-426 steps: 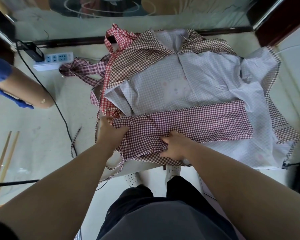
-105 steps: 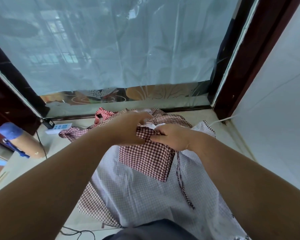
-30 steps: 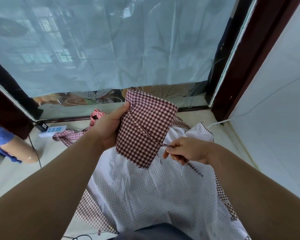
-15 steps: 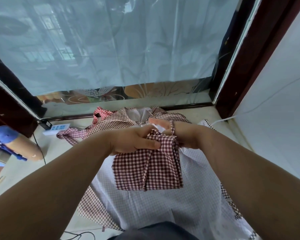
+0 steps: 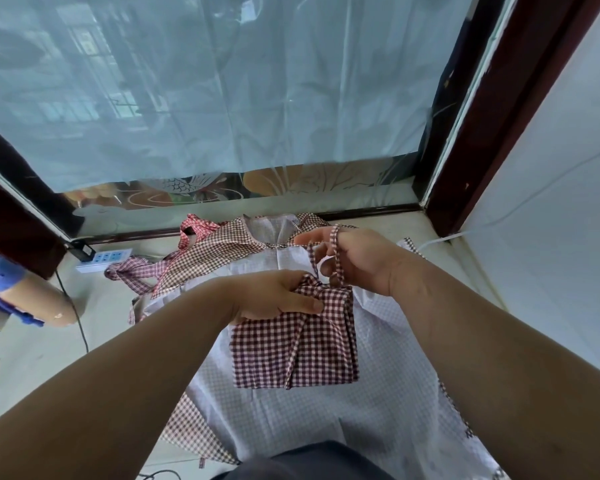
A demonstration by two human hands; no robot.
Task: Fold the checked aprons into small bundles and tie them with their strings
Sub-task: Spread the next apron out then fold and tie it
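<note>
A folded dark-red checked apron bundle [image 5: 293, 351] hangs in front of me above the pile. My left hand [image 5: 274, 296] grips its gathered top edge, thumb across the cloth. My right hand [image 5: 357, 261] is just behind and right of the bundle's top, with the apron's thin checked string [image 5: 336, 258] looped over its fingers. Below lies a spread pale checked apron [image 5: 326, 420] with brown checked trim [image 5: 205, 251], and a red checked apron [image 5: 132, 268] is bunched at the back left.
A white power strip [image 5: 103, 259] with a black cable [image 5: 80, 327] sits at the back left. A brown roll with a blue end [image 5: 21, 292] lies at the left edge. A window with plastic sheeting [image 5: 222, 98] is ahead and a white wall [image 5: 551, 202] on the right.
The bundle hangs much as half a second ago. My right hand has lifted the string up from the bundle's top, and the loop over its fingers now shows clearly.
</note>
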